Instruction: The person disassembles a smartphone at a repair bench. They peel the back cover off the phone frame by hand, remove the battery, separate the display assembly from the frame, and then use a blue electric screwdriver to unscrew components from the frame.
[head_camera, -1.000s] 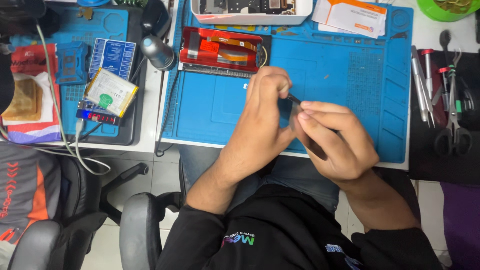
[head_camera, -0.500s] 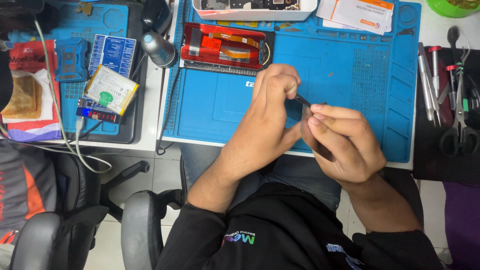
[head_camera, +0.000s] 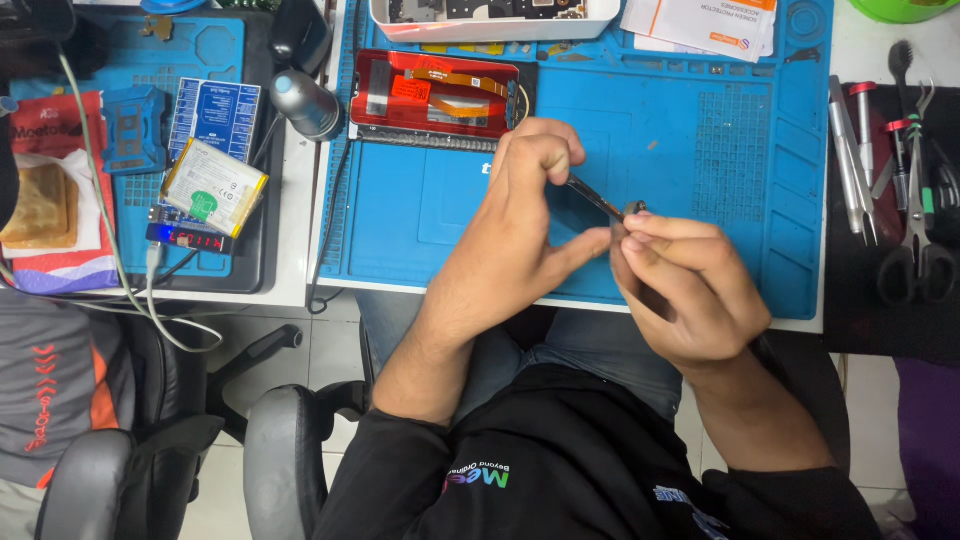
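Since the earlier frames both hands are sitting a little further right and higher over the blue mat (head_camera: 700, 150), and the left hand (head_camera: 520, 235) is curling its fingers tighter above the thumb. That hand is pinching tweezers (head_camera: 595, 198), whose tips are reaching toward a small dark part (head_camera: 634, 210). The right hand (head_camera: 690, 290) is clenching around that part, with only its top end peeking out between thumb and forefinger; its exact shape is too small to tell. Part and tweezers are now hovering just above the mat's middle, near its front edge, not resting on it.

The shift appears slight, so the person seems to be steadying the two hands against each other for fine work on the part rather than moving on to something else.

Behind the hands, at the mat's far side, an opened red phone (head_camera: 440, 95) is lying flat. Right of the mat, more tools (head_camera: 890, 170) are lying on the counter. Left of the mat, a battery (head_camera: 213, 187) is resting on a tester.
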